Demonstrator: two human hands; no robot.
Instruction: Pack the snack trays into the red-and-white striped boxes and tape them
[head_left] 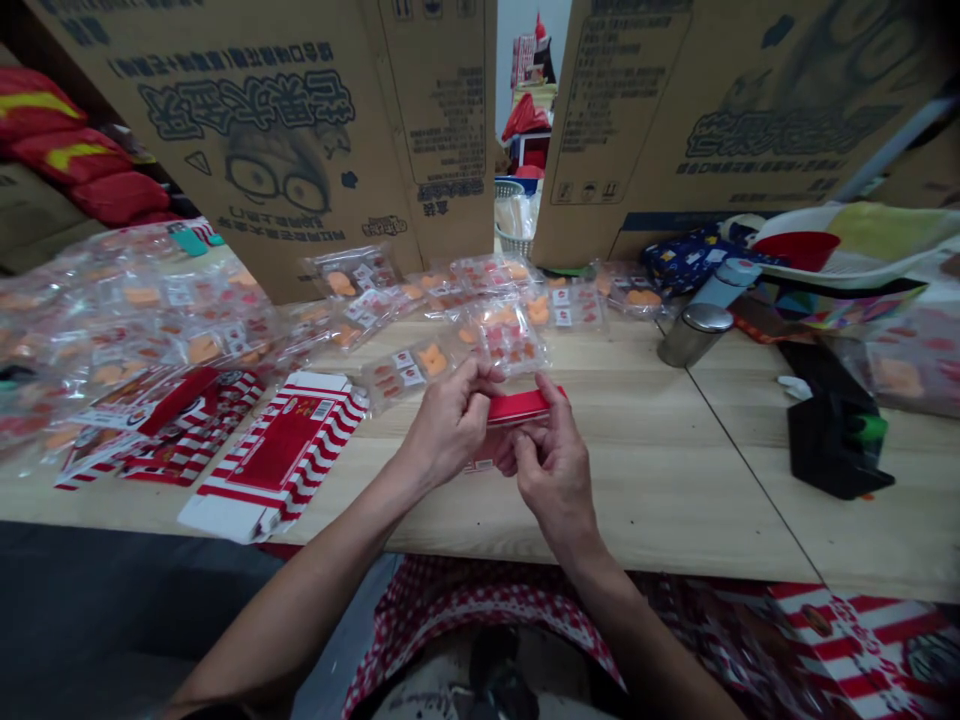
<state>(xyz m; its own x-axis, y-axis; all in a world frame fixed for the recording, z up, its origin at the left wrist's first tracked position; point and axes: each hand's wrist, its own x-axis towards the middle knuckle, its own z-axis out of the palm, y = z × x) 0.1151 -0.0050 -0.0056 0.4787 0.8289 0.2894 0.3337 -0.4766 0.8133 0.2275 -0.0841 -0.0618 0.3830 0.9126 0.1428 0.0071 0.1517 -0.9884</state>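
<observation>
Box in red card [519, 407] was held up before the person's body, over the desk [637, 535], probably because two hands could steady its narrow form there. The left grip [450, 415] was clamped on the left end of the box, fingers curled inward; the right grip [553, 455] was clamped on its right end, index finger laid along the corner and thumb bent in below. Pressing from opposite ends seemed a way to keep the card from twisting. Whether its bottom touched the desk could not be told.

A striped carton [281, 455] lay left of the box and slightly nearer the person, with a folded stack of cartons [187, 430] farther left, a spot likely chosen for easy reach. Clear packets [510, 340] lay just beyond the box. A metal flask [694, 337] and a black holder [832, 450] stood well to the right of the box, perhaps to leave the arms room.

Both forearms slanted in from the near side and converged on the box. The left wrist ran nearly straight, back of the hand upward; the right hand angled toward its partner.
</observation>
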